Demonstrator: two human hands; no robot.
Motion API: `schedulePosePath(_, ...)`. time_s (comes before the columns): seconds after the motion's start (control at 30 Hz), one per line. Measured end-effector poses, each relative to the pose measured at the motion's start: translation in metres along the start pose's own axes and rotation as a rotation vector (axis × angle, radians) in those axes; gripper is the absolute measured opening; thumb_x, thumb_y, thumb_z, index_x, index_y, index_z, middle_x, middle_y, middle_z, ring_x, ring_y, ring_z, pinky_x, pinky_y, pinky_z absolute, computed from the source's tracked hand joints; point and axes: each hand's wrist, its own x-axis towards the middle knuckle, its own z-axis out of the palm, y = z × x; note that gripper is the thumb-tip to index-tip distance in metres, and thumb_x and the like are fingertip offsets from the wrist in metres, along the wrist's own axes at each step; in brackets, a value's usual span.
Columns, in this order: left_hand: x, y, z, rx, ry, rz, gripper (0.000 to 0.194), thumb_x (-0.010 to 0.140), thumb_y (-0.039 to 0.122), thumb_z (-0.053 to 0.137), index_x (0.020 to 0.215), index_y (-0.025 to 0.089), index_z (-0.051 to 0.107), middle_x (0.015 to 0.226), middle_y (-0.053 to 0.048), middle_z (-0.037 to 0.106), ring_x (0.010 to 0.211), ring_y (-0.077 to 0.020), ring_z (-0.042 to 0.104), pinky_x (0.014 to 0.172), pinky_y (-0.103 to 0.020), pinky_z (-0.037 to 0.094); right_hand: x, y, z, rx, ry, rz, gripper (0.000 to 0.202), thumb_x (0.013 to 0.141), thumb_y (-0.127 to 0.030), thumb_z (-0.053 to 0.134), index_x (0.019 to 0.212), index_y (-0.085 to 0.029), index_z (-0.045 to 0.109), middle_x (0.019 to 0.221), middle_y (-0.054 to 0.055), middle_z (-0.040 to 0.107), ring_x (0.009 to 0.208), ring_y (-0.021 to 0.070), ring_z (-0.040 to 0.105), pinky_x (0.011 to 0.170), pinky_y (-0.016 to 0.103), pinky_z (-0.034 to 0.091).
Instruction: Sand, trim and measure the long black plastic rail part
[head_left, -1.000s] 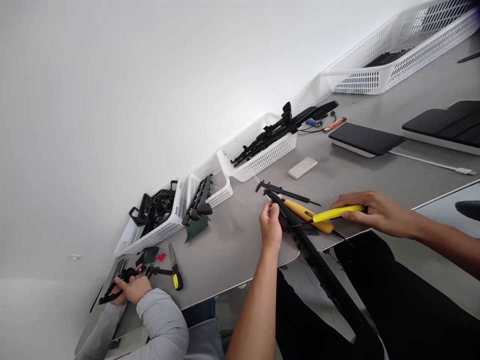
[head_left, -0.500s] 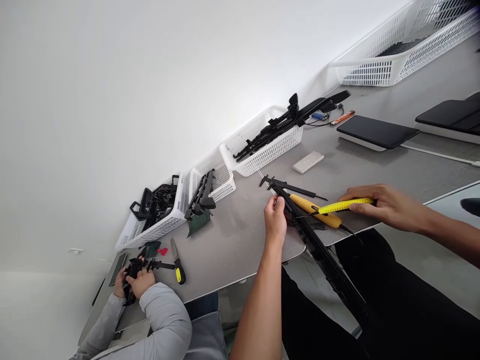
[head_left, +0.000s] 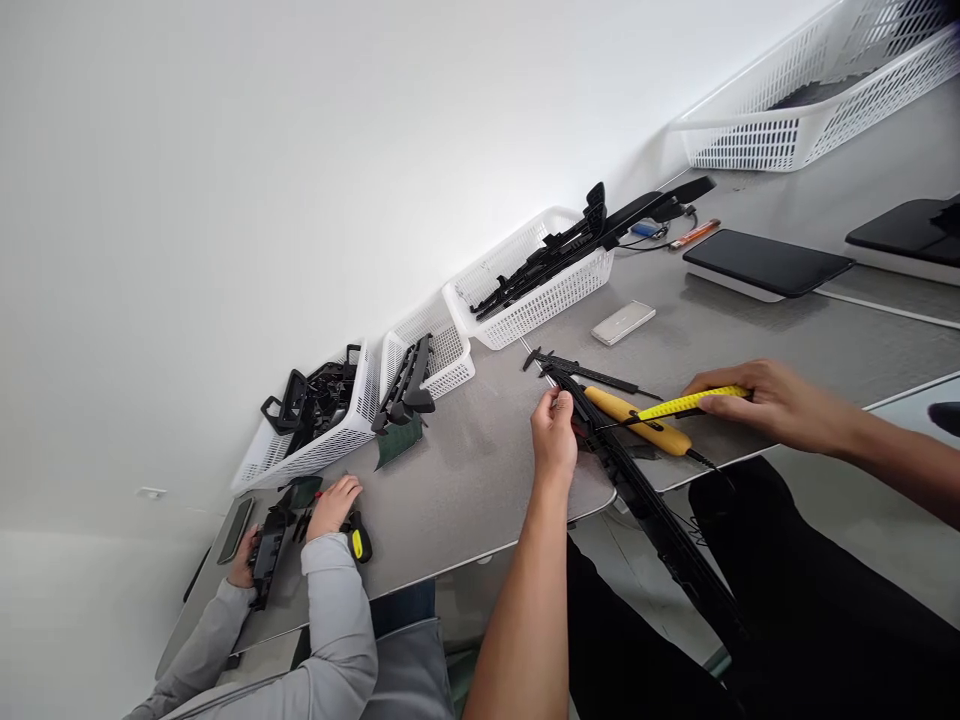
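My left hand (head_left: pixel 553 432) grips the upper end of a long black plastic strip (head_left: pixel 660 525), which slants over the table edge down towards my lap. In my right hand (head_left: pixel 769 402) is a yellow utility knife (head_left: pixel 679 404), its thin dark blade pointing left. The blade's tip meets the strip, or nearly so, just right of my left fingers. A yellow corded hand tool (head_left: pixel 649 427) lies on the table under the knife. Above it rests a black caliper (head_left: pixel 589 371).
White baskets (head_left: pixel 555 310) holding black plastic parts stand along the wall. A pale flat block (head_left: pixel 624 323) and a black-topped slab (head_left: pixel 769 264) lie to the right. At left a co-worker's hand (head_left: pixel 334 507) reaches near a yellow-black handle (head_left: pixel 360 540); their other hand holds a black part (head_left: pixel 268 560).
My hands and the strip keep nearly the same pose, with the knife tilted slightly differently. The co-worker's right hand has left the black part and moved right, over the tools.
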Motion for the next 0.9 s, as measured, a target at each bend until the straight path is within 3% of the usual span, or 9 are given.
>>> schedulePosePath(0.17,0.001,0.001,0.0,0.016,0.018,0.017,0.057,0.086,0.075,0.073,0.102,0.021,0.076,0.082,-0.004,0.068,0.093,-0.0265,0.063,0.088,-0.035,0.05,0.011,-0.002,-0.002,0.001,0.01,-0.013,0.061,0.1,-0.072,0.049,0.079,-0.02,0.073,0.067,0.003,0.056,0.066,0.0166,0.044,0.065,0.034,0.029)
schedulePosePath(0.47,0.001,-0.002,-0.002,0.036,0.028,0.022,0.062,0.084,0.08,0.073,0.099,0.02,0.075,0.082,-0.003,0.067,0.088,-0.0241,0.061,0.082,-0.033,0.049,0.017,-0.005,-0.002,0.008,0.011,0.004,0.063,0.099,-0.074,0.048,0.07,-0.02,0.062,0.064,0.0,0.046,0.064,0.0149,0.04,0.066,0.034,0.026)
schedulePosePath(0.9,0.003,-0.012,0.001,0.0,0.119,0.016,0.053,0.087,0.067,0.074,0.109,0.019,0.077,0.097,-0.006,0.078,0.096,-0.0254,0.069,0.089,-0.034,0.051,0.02,-0.001,-0.001,-0.018,-0.001,0.003,0.058,0.099,-0.071,0.049,0.073,-0.02,0.062,0.065,0.0,0.048,0.065,0.0155,0.041,0.066,0.033,0.027)
